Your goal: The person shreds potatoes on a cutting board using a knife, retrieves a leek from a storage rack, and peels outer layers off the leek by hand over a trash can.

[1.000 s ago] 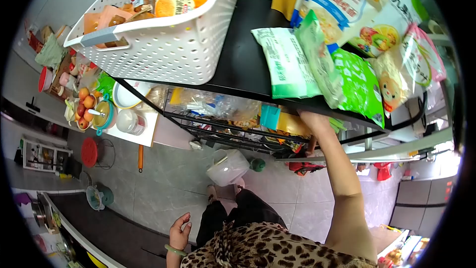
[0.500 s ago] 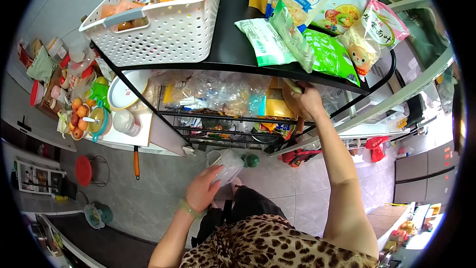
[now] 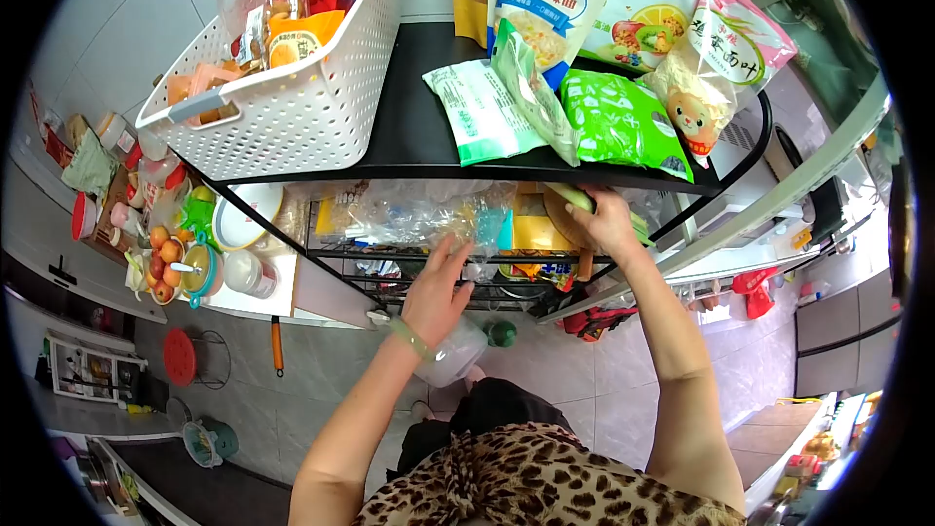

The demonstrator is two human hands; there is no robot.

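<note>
My left hand (image 3: 435, 297) is raised at the front of the lower wire shelf, fingers spread and empty. Its fingertips are close to clear plastic bags (image 3: 409, 209); whether they touch I cannot tell. My right hand (image 3: 606, 224) is closed around a pale green stalk (image 3: 571, 197) at the right end of that shelf. Some green shows on the hand's far side too. Beside it are a round brown wooden piece (image 3: 557, 217) and a yellow packet (image 3: 534, 232). Below my left hand, a translucent plastic container (image 3: 456, 356) is near the floor.
Above, the black shelf (image 3: 414, 107) bears a white perforated basket (image 3: 282, 117) of snack packets, a green packet (image 3: 623, 122) and several food bags. Fruit (image 3: 164, 258) and a white jar (image 3: 250, 275) stand on a left-hand table. A green bottle (image 3: 502, 334) is on the floor.
My left hand has moved up and right from above the translucent container to the wire shelf. The right hand stays at the stalk, only slightly lower in view. The view has shifted a little.
</note>
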